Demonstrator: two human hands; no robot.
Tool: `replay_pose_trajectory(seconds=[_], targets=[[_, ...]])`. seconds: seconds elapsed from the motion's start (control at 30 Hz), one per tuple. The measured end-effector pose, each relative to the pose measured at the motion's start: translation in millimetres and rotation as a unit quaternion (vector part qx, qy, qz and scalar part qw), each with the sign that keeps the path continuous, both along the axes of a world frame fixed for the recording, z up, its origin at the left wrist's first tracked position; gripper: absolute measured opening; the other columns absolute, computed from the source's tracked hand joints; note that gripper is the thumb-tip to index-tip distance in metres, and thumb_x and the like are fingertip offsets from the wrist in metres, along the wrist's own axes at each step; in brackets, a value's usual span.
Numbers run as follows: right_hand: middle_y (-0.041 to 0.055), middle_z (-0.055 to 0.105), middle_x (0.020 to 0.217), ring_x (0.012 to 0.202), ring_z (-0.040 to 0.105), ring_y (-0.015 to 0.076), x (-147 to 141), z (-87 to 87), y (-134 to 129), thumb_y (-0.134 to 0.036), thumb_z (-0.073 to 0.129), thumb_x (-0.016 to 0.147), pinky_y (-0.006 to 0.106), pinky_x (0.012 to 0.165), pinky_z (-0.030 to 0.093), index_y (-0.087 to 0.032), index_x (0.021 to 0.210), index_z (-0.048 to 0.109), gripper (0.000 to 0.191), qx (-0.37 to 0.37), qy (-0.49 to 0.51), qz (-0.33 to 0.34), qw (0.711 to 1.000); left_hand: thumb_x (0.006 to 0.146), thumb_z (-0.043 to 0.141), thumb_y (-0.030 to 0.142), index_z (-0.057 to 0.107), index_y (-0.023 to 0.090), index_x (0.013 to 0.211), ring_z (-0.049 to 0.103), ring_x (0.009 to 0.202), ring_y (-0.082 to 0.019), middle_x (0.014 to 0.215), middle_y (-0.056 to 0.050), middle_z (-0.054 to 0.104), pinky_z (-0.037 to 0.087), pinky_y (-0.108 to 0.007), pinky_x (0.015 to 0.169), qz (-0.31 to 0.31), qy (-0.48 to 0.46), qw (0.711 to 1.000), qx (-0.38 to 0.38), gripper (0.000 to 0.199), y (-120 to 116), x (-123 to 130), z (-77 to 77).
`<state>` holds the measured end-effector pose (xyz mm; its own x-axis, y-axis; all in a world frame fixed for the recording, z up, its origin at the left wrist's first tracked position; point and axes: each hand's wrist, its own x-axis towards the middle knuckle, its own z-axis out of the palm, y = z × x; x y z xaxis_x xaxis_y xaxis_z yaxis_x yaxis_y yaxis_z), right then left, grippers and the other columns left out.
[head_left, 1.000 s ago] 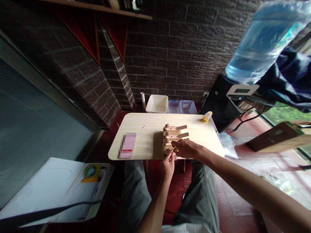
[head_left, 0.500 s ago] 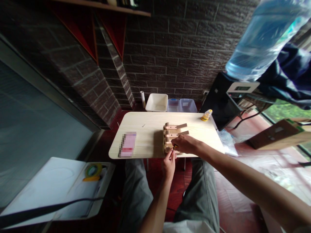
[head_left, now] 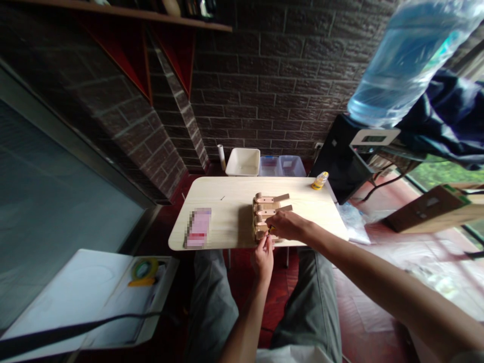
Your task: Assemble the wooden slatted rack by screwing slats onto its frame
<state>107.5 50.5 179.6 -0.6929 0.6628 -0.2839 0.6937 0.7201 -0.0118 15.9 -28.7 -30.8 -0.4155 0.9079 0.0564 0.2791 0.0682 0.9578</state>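
Observation:
A wooden assembly (head_left: 266, 200) with several pale strips and rounded blocks lies near the front edge of the light table. Dark dots like screw heads show on its strips. My right hand (head_left: 286, 224) is closed over its near end, gripping a small yellow-and-black screwdriver (head_left: 272, 228) mostly hidden by the fingers. Just in front, my left hand (head_left: 263, 254) pinches with its fingertips at the tool's tip, against the assembly's near strip. What lies between those fingertips is too small to make out.
On the table (head_left: 227, 227) are a blurred pink sheet (head_left: 199, 227), a thin dark piece (head_left: 223, 197) and a yellow-capped clear bottle (head_left: 319, 180). Behind stand a white bin (head_left: 244, 161) and clear bins (head_left: 292, 165). An open white case (head_left: 151, 302) sits at left.
The view has shifted slightly. Both hands keep nearly the same place and grip at the assembly's near end.

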Motion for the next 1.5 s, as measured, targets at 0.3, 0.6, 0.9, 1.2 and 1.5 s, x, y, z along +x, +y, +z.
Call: replay_pose_trajectory(seconds=[0.3,0.6,0.9,1.2,1.5], targets=[[0.0178,0.074,0.095,0.087,0.072,0.0265,-2.1,0.6,-7.7,-0.016,0.051,0.093,0.031,0.068,0.053,-0.009,0.103,0.072,0.024,0.019,0.002,0.006,1.0,0.085,0.069,0.048,0.07,0.023,0.117,0.076,0.081,-0.022,0.09,-0.009,0.078,0.061,-0.029,0.071,-0.011,-0.042,0.998,0.04,0.041,-27.1,-9.5,3.7],[0.0174,0.073,0.093,0.082,0.072,0.0247,-2.0,0.5,-5.9,-0.017,0.05,0.093,0.029,0.065,0.051,-0.01,0.102,0.071,0.024,0.004,0.008,-0.009,1.0,0.079,0.075,0.048,0.048,0.021,0.109,0.074,0.093,-0.022,0.104,-0.012,0.073,0.062,-0.034,0.075,0.046,-0.292,0.955,-0.011,0.049,-24.9,-10.0,1.2],[0.0178,0.073,0.099,0.086,0.071,0.0247,0.8,-1.0,-7.8,-0.018,0.05,0.093,0.031,0.07,0.053,-0.009,0.108,0.07,0.026,0.009,-0.001,-0.007,1.0,0.078,0.075,0.054,0.068,0.016,0.095,0.068,0.11,-0.024,0.111,-0.013,0.07,0.054,-0.038,0.094,0.022,-0.421,0.901,-0.099,0.042,-5.3,-10.9,-0.4],[0.0216,0.072,0.095,0.08,0.069,0.0249,0.6,-5.8,-8.7,-0.013,0.047,0.091,0.031,0.063,0.048,-0.006,0.105,0.07,0.028,0.006,0.013,-0.009,1.0,0.074,0.077,0.057,0.071,0.017,0.102,0.068,0.111,-0.026,0.113,-0.016,0.072,0.053,-0.039,0.096,0.002,-0.44,0.892,-0.108,0.049,-5.8,-11.5,5.0],[0.0217,0.072,0.095,0.082,0.072,0.0276,0.6,-15.1,-9.0,-0.014,0.05,0.089,0.031,0.062,0.051,-0.005,0.105,0.071,0.028,0.015,0.017,-0.007,1.0,0.076,0.078,0.052,0.074,0.019,0.102,0.069,0.11,-0.025,0.118,-0.015,0.071,0.051,-0.042,0.101,0.001,-0.443,0.887,-0.131,0.042,-6.3,-14.7,7.1]])
